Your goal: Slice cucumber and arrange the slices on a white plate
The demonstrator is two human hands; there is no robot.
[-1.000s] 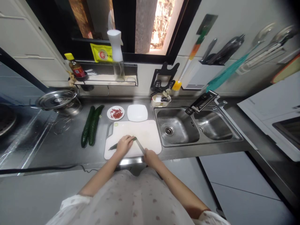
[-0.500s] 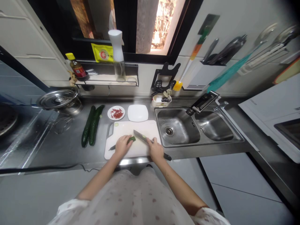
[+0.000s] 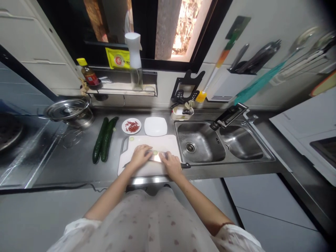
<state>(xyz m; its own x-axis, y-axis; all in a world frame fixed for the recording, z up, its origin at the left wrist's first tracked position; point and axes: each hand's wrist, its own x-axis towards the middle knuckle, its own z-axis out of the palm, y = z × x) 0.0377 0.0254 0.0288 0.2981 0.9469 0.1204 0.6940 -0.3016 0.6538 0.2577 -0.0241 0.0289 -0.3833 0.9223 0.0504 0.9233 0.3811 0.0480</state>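
Observation:
On the white cutting board (image 3: 147, 171), my right hand (image 3: 172, 164) is closed on a kitchen knife, its fingers near the base of the blade. The knife's black handle (image 3: 186, 165) sticks out past the board's right edge. A round pale green cucumber slice (image 3: 155, 153) lies on or against the blade (image 3: 154, 157). My left hand (image 3: 141, 155) is curled at the tip end of the blade, over a cucumber that it mostly hides. A dark tapered end (image 3: 126, 164) shows beside the left wrist. Another cucumber slice (image 3: 131, 139) lies at the board's upper left corner.
Two whole cucumbers (image 3: 105, 140) lie left of the board. Behind it stand a plate of chopped red pieces (image 3: 131, 126) and a white dish (image 3: 155, 126). A double sink (image 3: 199, 140) is at the right; a lidded steel pot (image 3: 68, 111) stands far left.
The knife blade has turned flatter and lies level between my hands. My right fingers have moved up onto the blade, and my left fingers have come forward, covering the green piece.

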